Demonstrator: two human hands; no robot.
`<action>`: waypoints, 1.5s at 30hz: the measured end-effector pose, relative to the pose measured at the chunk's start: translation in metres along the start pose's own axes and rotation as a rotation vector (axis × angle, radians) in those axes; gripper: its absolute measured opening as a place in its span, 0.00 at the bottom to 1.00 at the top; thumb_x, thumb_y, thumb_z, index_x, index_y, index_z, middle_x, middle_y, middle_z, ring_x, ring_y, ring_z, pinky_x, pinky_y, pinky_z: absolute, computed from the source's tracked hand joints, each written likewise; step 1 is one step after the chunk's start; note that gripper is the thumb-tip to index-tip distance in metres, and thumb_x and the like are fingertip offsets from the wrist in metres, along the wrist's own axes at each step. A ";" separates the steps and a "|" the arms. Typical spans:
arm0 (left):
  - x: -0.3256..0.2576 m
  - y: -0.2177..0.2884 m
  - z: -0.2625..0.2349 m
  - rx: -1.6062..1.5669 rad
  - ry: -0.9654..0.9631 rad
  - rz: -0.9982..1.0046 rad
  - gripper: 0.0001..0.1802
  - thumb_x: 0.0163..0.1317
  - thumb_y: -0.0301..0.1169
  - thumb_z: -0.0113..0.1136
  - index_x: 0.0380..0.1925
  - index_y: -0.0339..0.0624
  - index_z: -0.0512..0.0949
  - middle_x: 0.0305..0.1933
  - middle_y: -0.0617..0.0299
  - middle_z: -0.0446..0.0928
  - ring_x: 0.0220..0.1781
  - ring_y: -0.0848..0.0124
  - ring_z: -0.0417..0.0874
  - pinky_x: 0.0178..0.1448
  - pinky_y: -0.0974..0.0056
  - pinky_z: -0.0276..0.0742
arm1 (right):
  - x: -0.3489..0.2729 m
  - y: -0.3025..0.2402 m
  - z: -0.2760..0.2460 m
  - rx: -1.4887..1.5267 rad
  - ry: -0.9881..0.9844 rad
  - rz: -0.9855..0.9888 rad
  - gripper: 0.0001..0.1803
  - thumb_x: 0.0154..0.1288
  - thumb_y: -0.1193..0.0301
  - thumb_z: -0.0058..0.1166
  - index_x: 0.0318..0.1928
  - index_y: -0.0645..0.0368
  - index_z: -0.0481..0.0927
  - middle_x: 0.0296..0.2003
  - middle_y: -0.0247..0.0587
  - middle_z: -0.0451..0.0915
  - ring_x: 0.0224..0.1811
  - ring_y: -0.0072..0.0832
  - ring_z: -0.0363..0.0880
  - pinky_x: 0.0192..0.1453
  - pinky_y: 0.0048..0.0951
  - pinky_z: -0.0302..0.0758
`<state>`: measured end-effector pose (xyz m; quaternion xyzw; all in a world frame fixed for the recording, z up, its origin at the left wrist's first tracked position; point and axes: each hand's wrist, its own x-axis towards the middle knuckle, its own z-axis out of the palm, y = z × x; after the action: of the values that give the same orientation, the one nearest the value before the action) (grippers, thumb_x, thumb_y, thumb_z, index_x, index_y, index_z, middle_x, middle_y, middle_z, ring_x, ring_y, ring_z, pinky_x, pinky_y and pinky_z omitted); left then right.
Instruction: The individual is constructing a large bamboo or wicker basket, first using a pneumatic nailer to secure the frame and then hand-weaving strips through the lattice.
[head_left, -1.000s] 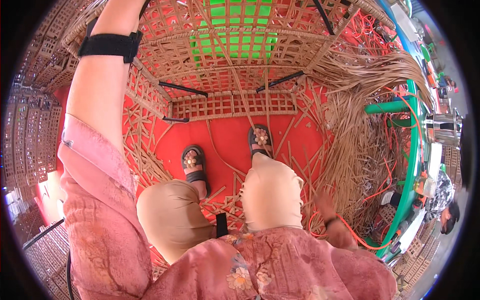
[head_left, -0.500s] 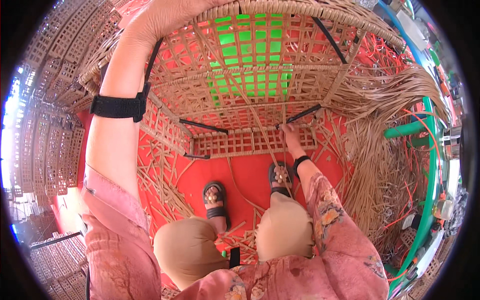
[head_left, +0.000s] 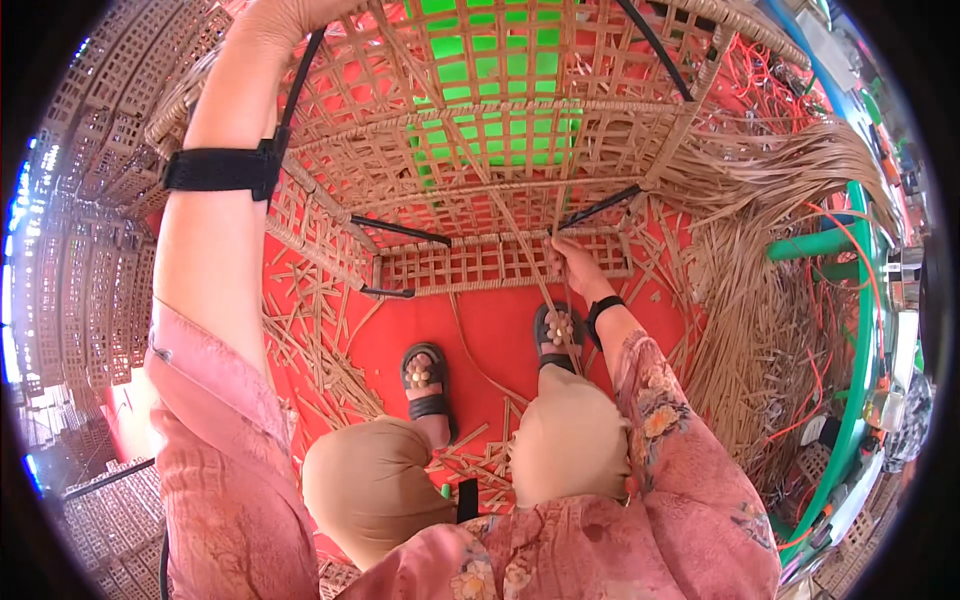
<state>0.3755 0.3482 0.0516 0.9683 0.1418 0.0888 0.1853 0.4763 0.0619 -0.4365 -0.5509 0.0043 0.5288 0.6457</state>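
Observation:
A large brown woven basket frame (head_left: 520, 190), with open latticework and wrapped rims, stands tilted in front of me. My left hand (head_left: 290, 14) lies at its upper left rim; the picture's edge cuts off the fingers. My right hand (head_left: 575, 265) is at the lower lattice band, its fingers pinched on a thin brown weaving strip (head_left: 569, 205). Another long strip (head_left: 478, 168) slants across the lattice to its left. Black rods (head_left: 400, 229) brace the corners. Just beyond my right fingertips is the end of one black rod (head_left: 600, 206).
Bundled loose strips (head_left: 750, 310) spread along the right, beside a green frame (head_left: 855, 400). Cut strip ends litter the red floor (head_left: 400, 330) around my sandalled feet. Stacked woven panels (head_left: 95, 270) fill the left. A bright green panel (head_left: 490, 60) shows through the lattice.
The basket has shifted slightly upward in view, along with my left arm. My right hand has moved a little left, from the black rod's end to just below it.

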 end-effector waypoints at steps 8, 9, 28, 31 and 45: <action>0.011 -0.025 -0.002 0.014 0.124 0.309 0.33 0.63 0.57 0.56 0.53 0.39 0.79 0.52 0.53 0.80 0.56 0.63 0.80 0.62 0.62 0.70 | 0.013 -0.015 -0.015 0.150 0.123 -0.004 0.14 0.74 0.63 0.49 0.48 0.61 0.77 0.19 0.29 0.69 0.16 0.20 0.63 0.20 0.28 0.61; 0.013 -0.026 -0.003 0.034 0.148 0.329 0.33 0.63 0.57 0.56 0.53 0.39 0.79 0.52 0.53 0.80 0.56 0.63 0.80 0.62 0.62 0.70 | 0.018 -0.020 -0.016 0.080 0.211 -0.005 0.13 0.74 0.63 0.49 0.47 0.61 0.77 0.19 0.29 0.69 0.15 0.21 0.63 0.19 0.28 0.60; 0.011 -0.020 0.000 -0.114 0.128 0.120 0.29 0.60 0.54 0.60 0.46 0.38 0.82 0.44 0.57 0.82 0.49 0.68 0.80 0.57 0.64 0.71 | -0.044 -0.153 0.071 -0.761 0.604 -1.179 0.10 0.65 0.67 0.58 0.44 0.58 0.79 0.38 0.45 0.79 0.42 0.44 0.78 0.46 0.40 0.75; 0.007 -0.014 -0.001 -0.090 0.129 0.088 0.27 0.64 0.51 0.57 0.49 0.38 0.80 0.48 0.60 0.81 0.53 0.69 0.78 0.62 0.64 0.68 | -0.051 -0.219 0.115 -0.798 0.603 -1.378 0.13 0.61 0.68 0.62 0.45 0.56 0.78 0.37 0.43 0.80 0.42 0.42 0.79 0.43 0.39 0.76; 0.004 -0.013 -0.001 -0.096 0.122 0.092 0.28 0.64 0.52 0.58 0.50 0.38 0.81 0.47 0.59 0.81 0.53 0.68 0.79 0.62 0.64 0.69 | -0.016 -0.279 0.124 -0.499 0.244 -0.945 0.11 0.64 0.71 0.61 0.44 0.64 0.83 0.30 0.35 0.85 0.21 0.15 0.74 0.28 0.23 0.72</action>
<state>0.3763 0.3615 0.0483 0.9566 0.1038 0.1626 0.2185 0.5893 0.1863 -0.1805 -0.6865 -0.2946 0.0983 0.6574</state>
